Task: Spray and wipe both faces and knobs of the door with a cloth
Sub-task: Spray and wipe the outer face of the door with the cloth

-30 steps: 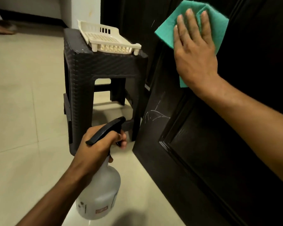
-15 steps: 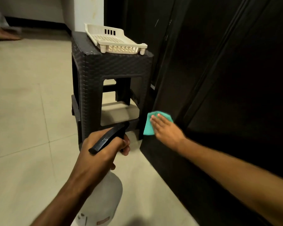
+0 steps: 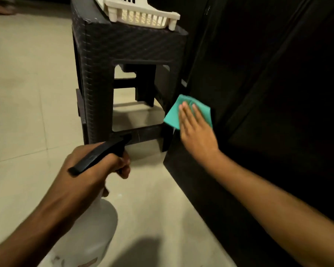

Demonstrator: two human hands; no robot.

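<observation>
A dark panelled door (image 3: 262,116) fills the right side, its free edge low at centre. With straight fingers, my right hand (image 3: 196,132) presses a teal cloth (image 3: 175,114) flat on the door's face near that edge, low down. My left hand (image 3: 89,176) grips the black trigger head of a translucent white spray bottle (image 3: 96,226), held low over the floor, left of the door. No knob is in view.
A dark woven-pattern stool (image 3: 112,60) stands just left of the door edge, with a cream plastic basket (image 3: 141,14) on top. Pale floor tiles (image 3: 23,105) spread to the left and below.
My right hand has swept the cloth from high on the door down to its lower part near the edge. The view has dipped lower. My left hand still holds the bottle.
</observation>
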